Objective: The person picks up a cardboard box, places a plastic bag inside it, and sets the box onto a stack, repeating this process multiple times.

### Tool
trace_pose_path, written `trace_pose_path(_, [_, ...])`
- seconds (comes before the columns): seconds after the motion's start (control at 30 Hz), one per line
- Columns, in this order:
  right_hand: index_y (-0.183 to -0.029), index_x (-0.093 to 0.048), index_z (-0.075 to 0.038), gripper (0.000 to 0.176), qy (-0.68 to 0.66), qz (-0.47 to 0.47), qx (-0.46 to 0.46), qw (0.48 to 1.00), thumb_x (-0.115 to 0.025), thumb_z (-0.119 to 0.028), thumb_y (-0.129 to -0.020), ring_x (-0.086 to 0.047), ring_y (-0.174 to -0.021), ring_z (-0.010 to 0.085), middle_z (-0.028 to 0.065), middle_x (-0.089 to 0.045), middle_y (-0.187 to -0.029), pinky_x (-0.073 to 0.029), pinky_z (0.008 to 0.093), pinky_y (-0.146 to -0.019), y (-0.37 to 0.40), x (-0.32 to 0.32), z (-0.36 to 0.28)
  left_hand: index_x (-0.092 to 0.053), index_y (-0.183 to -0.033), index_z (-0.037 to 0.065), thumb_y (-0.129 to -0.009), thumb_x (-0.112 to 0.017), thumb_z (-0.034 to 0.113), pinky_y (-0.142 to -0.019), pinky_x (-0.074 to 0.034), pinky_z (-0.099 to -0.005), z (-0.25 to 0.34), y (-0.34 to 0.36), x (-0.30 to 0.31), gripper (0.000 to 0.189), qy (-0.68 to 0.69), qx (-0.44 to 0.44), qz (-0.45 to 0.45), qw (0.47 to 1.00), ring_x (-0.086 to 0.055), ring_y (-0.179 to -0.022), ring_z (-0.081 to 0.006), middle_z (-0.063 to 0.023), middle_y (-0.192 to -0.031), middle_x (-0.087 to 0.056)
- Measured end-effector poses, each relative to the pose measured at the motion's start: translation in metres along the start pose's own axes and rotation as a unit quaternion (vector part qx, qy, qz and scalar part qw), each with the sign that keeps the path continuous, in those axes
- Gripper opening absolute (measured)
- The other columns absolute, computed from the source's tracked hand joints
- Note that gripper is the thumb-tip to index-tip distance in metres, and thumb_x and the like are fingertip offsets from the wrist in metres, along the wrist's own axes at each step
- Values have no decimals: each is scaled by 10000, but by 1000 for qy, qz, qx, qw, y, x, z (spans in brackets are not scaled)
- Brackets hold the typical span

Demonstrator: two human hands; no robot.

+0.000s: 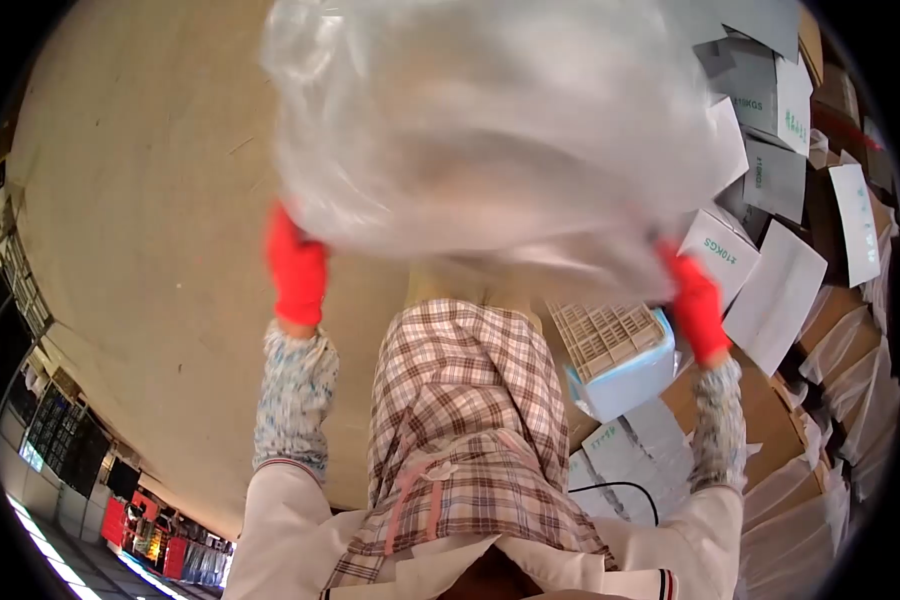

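A large translucent plastic bag is spread out in front of me, puffed up and smeared by motion. At its lower left corner my left hand, in a red glove, is closed on the plastic. My right hand, gloved in red too, grips the bag's lower right edge. Its fingers are blurred and partly hidden behind the plastic. Patterned sleeve covers run up both forearms. Below the bag hangs my checked apron.
A beige plastic crate in a light blue container stands close to my right side. White boxes marked "10KGS" and brown cartons with plastic liners pile up on the right. Bare tan floor extends left.
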State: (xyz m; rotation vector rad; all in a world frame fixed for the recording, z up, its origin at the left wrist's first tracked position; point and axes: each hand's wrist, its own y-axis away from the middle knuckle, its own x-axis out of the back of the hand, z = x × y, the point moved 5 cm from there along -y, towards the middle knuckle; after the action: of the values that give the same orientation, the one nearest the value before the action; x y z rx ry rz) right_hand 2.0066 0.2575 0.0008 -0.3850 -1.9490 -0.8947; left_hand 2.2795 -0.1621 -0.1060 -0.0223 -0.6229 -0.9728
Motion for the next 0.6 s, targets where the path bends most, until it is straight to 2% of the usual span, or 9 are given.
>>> trace_pose_path(0.07, [-1269,-544,-184,557,109,-217,-71,967,-464,20,-757,-621,-937,293,166,-598,-1104,-509,392,-803,39,-82,67,-552,-1220,37,-755,-503,-24,-957,-439,-362,-22,45,-56,472,-156,-44,-126,979,-560,-1100,-320,-175,-1191,-584])
trace_pose_path(0.13, [-1263,-559,-189,596,10,22,-146,989,-430,47,-731,-623,-899,312,140,-612,-1081,-516,395,-734,-29,-45,-33,-479,-1314,51,-745,-508,-11,-1002,-401,-352,19,89,-101,573,122,50,-261,956,-524,-1166,-315,-165,-1273,-540])
trace_pose_path(0.23, [-1213,-574,-77,403,-137,130,60,980,-449,-93,-830,-599,-971,283,163,-619,-1047,-456,399,-858,-111,-152,-84,-441,-1327,9,-753,-534,18,-1018,-385,-368,36,119,-155,581,121,60,-367,920,-512,-1186,-296,-197,-1278,-526])
trace_pose_path(0.27, [-1164,-601,-80,370,-64,-54,-73,994,-476,-142,-821,-589,-1002,314,166,-615,-1095,-454,389,-890,-142,-295,-28,-444,-1328,22,-745,-541,26,-1023,-378,-365,44,107,-158,591,150,69,-325,931,-508,-1191,-298,-193,-1281,-525])
trace_pose_path(0.33, [-1193,-537,-122,380,76,-145,-72,984,-452,-132,-822,-587,-1021,315,171,-611,-1109,-445,438,-855,-190,-352,3,-444,-1346,71,-755,-582,36,-992,-405,-358,21,88,-163,608,81,125,-259,954,-517,-1173,-300,-165,-1285,-529])
trace_pose_path(0.4, [-1179,-578,-58,401,-80,-176,-167,967,-518,-168,-798,-606,-896,243,152,-615,-1092,-483,363,-763,-193,-357,49,-480,-1310,37,-767,-596,66,-974,-416,-364,-26,63,-117,556,42,161,-111,980,-513,-1172,-298,-161,-1295,-521])
trace_pose_path(0.47, [-1162,-584,-17,380,-505,97,-179,839,-518,-122,-802,-575,-805,182,110,-629,-977,-475,287,-737,-147,-182,23,-560,-1193,34,-746,-602,45,-908,-453,-368,-51,39,-49,449,-144,79,3,986,-558,-1073,-286,-142,-1136,-591])
trace_pose_path(0.53, [-1193,-579,-39,372,-402,159,-199,880,-558,-183,-851,-588,-967,214,120,-625,-1093,-470,341,-842,-105,-133,104,-597,-1139,94,-677,-629,37,-806,-476,-388,-82,26,0,467,-464,88,-12,881,-554,-975,-330,-145,-1035,-591])
trace_pose_path(0.6, [-1161,-586,-1,365,-34,118,-229,966,-547,-255,-902,-563,-1045,208,96,-619,-1121,-442,327,-913,-74,-111,166,-599,-1096,47,-728,-629,49,-750,-491,-369,-113,17,8,369,-479,80,-6,874,-595,-902,-282,-113,-1026,-609])
